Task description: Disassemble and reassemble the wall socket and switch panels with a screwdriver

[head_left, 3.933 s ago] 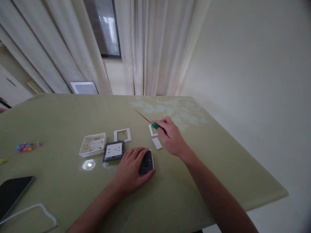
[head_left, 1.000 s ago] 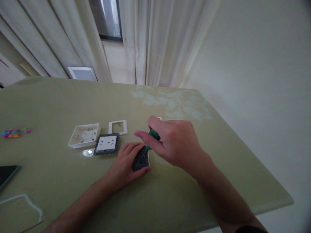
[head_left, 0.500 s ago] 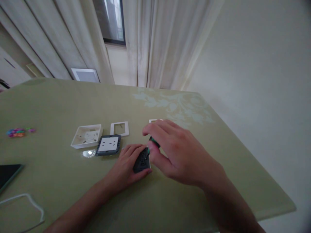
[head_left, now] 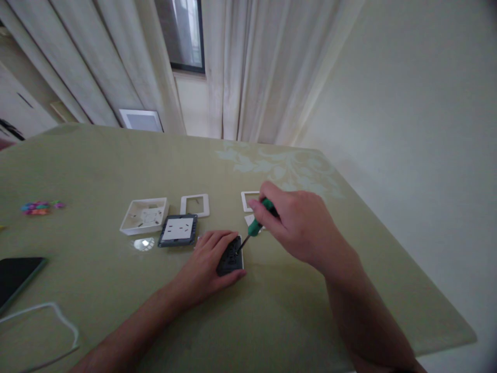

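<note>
The dark module (head_left: 229,263) lies on the surface (head_left: 287,326), its white edge showing on the right. The left grip (head_left: 212,261) is clamped on it, fingers over the far side, thumb along the near side. The right grip (head_left: 301,223) is closed around the green handle of the screwdriver (head_left: 254,228), which slants down, its tip at the module's face. Just left of the left grip lies the socket (head_left: 178,229), slotted face up, beside the open box (head_left: 142,230). Behind the socket is a white frame (head_left: 205,205); a second frame (head_left: 244,202) is partly hidden by the right grip. Farther left are colourful pieces (head_left: 38,209), a dark tablet-like slab (head_left: 19,277) and a white cable (head_left: 58,312).
</note>
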`<state>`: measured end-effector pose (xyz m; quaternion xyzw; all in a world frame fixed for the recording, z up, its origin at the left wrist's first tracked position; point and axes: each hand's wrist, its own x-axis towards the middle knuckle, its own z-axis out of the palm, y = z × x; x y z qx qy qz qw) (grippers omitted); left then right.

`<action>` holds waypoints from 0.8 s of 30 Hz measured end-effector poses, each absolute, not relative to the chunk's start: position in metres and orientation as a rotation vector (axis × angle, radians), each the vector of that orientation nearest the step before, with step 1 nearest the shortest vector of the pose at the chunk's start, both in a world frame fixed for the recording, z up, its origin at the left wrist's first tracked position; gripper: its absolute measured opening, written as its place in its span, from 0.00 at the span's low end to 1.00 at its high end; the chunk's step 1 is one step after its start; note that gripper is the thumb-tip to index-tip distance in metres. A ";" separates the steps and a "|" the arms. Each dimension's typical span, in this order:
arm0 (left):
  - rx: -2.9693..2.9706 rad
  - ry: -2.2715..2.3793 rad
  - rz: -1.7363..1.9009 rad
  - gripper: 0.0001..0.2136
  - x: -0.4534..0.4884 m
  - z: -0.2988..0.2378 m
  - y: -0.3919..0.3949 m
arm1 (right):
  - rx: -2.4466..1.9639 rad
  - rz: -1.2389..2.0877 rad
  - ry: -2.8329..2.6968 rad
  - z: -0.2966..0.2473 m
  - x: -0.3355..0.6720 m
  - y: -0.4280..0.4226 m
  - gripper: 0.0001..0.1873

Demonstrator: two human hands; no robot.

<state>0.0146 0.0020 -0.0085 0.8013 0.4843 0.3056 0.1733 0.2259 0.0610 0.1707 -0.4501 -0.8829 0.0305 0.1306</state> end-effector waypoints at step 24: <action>2.338 1.329 0.869 0.28 0.012 -0.007 0.003 | -0.709 0.451 -2.662 0.175 0.226 0.056 0.06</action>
